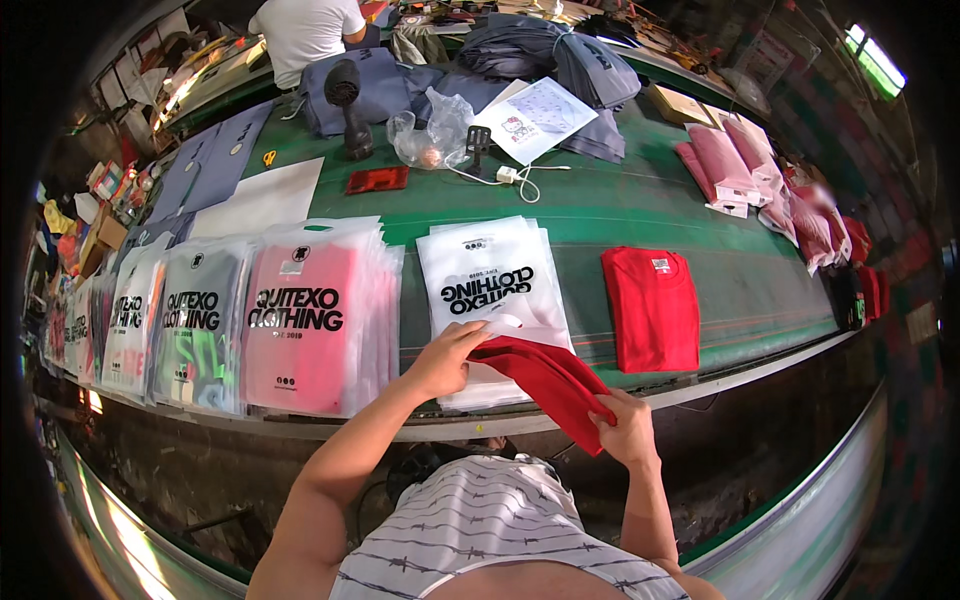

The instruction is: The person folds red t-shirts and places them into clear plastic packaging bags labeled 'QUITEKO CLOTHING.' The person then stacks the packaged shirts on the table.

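My right hand [631, 429] grips one end of a folded red garment [551, 386]. The garment's other end lies at the mouth of a white translucent plastic bag [517, 321], on top of a stack of printed bags [480, 259]. My left hand [448, 361] pinches the bag's near edge, its fingers close to the garment; how far the cloth goes inside is hard to tell. Right of the stack lies a folded red T-shirt [651, 311], neck label up.
Bagged garments [296, 330] stand in rows on the left of the green table [585, 202]. Pink packages [724, 165] lie at far right. A black fan-like device [349, 109], a charger with white cable [508, 175] and grey-blue fabric piles [517, 49] sit farther back. A person [307, 37] is beyond.
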Available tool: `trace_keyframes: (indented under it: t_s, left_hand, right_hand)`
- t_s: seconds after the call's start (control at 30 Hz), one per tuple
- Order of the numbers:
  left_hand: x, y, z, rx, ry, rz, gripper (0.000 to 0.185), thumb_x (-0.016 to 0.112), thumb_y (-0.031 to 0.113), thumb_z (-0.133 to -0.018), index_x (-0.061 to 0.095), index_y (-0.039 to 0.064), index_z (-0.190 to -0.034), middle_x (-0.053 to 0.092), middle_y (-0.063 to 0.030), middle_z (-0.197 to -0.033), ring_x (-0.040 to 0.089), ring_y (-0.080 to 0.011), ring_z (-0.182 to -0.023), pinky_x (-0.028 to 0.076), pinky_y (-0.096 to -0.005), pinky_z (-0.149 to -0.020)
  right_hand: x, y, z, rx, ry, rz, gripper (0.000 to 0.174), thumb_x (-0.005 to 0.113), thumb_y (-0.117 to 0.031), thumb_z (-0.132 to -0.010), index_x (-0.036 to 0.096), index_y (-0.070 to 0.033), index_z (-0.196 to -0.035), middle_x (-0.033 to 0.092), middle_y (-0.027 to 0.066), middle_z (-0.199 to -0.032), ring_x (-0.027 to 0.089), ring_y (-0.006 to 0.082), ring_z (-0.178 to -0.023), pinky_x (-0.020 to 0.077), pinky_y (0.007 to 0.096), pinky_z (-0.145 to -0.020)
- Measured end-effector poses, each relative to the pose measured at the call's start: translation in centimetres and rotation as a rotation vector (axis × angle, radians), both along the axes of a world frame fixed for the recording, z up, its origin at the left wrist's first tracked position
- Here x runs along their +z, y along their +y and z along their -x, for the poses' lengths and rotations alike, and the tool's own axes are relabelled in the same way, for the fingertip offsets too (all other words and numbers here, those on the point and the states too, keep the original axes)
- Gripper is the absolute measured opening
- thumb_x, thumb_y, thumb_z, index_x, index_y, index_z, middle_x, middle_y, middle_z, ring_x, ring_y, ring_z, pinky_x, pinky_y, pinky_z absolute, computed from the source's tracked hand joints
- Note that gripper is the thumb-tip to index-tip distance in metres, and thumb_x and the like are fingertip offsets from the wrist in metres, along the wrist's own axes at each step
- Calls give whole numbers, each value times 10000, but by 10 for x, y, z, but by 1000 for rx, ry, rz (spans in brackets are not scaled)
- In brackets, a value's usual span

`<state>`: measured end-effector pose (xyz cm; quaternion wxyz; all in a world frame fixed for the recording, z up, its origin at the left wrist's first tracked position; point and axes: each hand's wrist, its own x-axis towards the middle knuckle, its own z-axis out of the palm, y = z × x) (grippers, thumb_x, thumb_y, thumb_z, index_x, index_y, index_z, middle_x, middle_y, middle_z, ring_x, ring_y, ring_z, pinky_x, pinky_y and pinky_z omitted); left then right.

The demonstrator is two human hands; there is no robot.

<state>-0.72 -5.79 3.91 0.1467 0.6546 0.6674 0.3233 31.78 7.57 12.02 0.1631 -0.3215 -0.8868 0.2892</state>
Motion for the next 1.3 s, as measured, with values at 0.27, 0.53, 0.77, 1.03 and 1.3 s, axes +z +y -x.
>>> trace_keyframes:
  t_s: [0.27, 0.53, 0.77, 1.03, 1.3]
  left_hand:
    - [35, 27, -29, 36, 118, -44, 784, 668, -85, -684, 532, 52, -1444, 503, -68, -1536, 518, -324, -1305, 567, -420, -987]
    - [78, 33, -48, -57, -39, -168, 850, 587, -151, -662, 508, 66, -1480, 491, -82, -1559, 540, -371, -1316, 510, -432, -1061]
    - [95, 22, -66, -99, -52, -188, 788, 616, -127, -660, 536, 14, -1431, 497, -75, -1555, 572, -345, -1252, 579, -396, -948]
    - [87, 10, -74, -115, 93, -147, 665, 629, -64, -698, 583, 13, -1357, 496, -46, -1551, 573, -298, -1258, 636, -352, -730]
    - [23, -9, -77, -144, 242, -44, 646, 641, -9, -737, 571, 24, -1378, 461, -52, -1569, 544, -313, -1287, 629, -359, -802]
  right_hand:
    - [18, -38, 52, 46, -78, -185, 330, 743, -69, -760, 721, -47, -1089, 706, 175, -1028, 710, 390, -807, 599, 453, -701]
    - [11, -25, 72, 57, 28, -359, 383, 737, -81, -735, 692, -25, -1111, 684, 177, -1032, 714, 349, -695, 601, 421, -637]
    - [-19, -10, 108, 25, -27, -403, 346, 737, -115, -744, 696, -28, -1076, 688, 186, -1007, 709, 373, -780, 576, 459, -672]
    - [-133, 25, 136, 83, 104, -380, 352, 680, -204, -885, 659, -86, -1216, 685, 173, -1133, 659, 360, -1025, 496, 517, -882]
    - [-141, -11, 122, 265, -310, -413, 405, 641, -338, -904, 648, -150, -1263, 679, 129, -1179, 630, 316, -1101, 461, 506, -973]
